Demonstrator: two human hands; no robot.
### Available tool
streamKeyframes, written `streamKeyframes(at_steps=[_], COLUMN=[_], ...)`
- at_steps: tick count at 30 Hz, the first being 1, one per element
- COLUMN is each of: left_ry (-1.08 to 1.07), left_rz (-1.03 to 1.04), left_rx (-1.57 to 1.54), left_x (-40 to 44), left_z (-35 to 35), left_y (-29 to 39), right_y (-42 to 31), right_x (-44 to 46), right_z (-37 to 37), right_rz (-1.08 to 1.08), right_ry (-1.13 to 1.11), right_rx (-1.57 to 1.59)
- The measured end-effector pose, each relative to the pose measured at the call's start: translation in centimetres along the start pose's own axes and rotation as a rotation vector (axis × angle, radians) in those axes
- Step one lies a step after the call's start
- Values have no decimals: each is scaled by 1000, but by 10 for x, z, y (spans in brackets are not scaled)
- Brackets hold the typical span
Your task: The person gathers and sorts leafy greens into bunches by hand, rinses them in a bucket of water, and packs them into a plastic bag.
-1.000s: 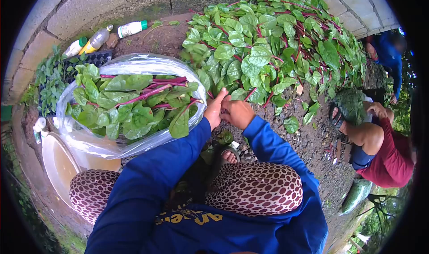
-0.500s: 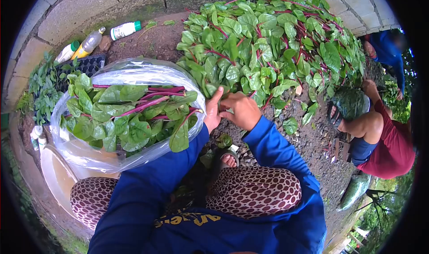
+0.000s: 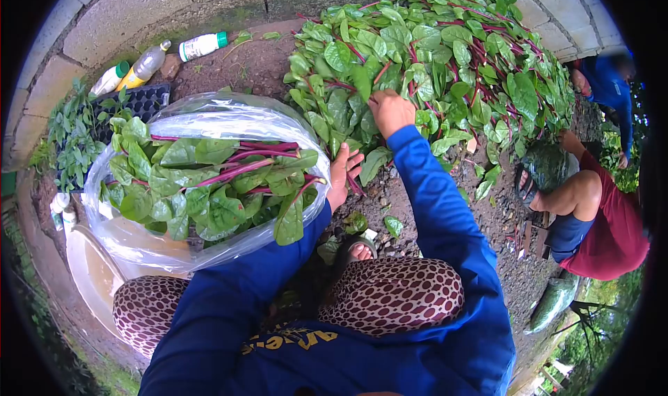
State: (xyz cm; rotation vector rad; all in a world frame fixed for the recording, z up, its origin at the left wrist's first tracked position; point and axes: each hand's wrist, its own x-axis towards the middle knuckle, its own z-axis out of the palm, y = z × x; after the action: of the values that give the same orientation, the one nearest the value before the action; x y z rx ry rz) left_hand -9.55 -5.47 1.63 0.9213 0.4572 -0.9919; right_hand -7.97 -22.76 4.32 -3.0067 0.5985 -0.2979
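A large heap of Malabar spinach (image 3: 417, 62) with red-purple stems lies on the ground in front of me. My right hand (image 3: 392, 112) is at its near edge, fingers closed on a spinach stem there; the fingertips are partly hidden. Beside the rim of a clear plastic bag (image 3: 229, 107), my left hand (image 3: 342, 175) has its fingers apart, with no stem held in it. Inside the opened bag lie cut spinach stems (image 3: 240, 170), side by side, with broad green leaves.
A basin (image 3: 94, 257) is partly under the bag. Bottles (image 3: 149, 63), a black seedling tray (image 3: 142, 100) and a block wall (image 3: 132, 20) are at left. A person in a red shirt (image 3: 609, 222) sits at right near filled bags (image 3: 553, 302); another person in blue (image 3: 609, 83) is behind.
My right hand has moved up and away from my left hand, onto the heap. The left hand has opened beside the bag. A leaf now lies on the soil near my foot.
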Motion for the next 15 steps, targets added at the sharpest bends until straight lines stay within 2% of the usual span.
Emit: streamKeyframes(at_steps=[2, 3, 5, 6, 7, 8, 9, 10, 12, 13, 15], left_ry=[-19, -81, -210, -278, -252, -226, -259, -249, -239, -230, -202], left_rz=[-6, 109, 342, 61, 27, -8, -53, -63, -70, -65, -54], left_rx=[-103, -197, -384, -324, -307, -292, -239, -224, -192, -145, -56], left_x=[6, 13, 28, 0, 13, 24, 26, 24, 16, 12, 4], left_z=[-2, -7, -17, -4, -7, -11, -16, -17, -13, -10, -8], left_y=[-1, -12, -32, 12, 1, -9, -11, -11, -7, -5, -2], right_y=[-28, -41, -47, -46, -41, -34, -18, -7, 31, 51, 64], right_x=[-21, -36, -74, -88, -96, -92, -82, -67, -31, -12, 31], right_z=[-41, -55, -47, -42, -37, -48, -59, -66, -64, -58, -61], right_rz=[-53, -78, -273, -370, -467, -476, -400, -251, 71, 226, 249], right_ry=[23, 35, 8, -4, -18, -122, -303, -119, 187, 227, 193], right_rx=[22, 32, 86, 175, 265, 356, 221, 411, 482, 535, 307])
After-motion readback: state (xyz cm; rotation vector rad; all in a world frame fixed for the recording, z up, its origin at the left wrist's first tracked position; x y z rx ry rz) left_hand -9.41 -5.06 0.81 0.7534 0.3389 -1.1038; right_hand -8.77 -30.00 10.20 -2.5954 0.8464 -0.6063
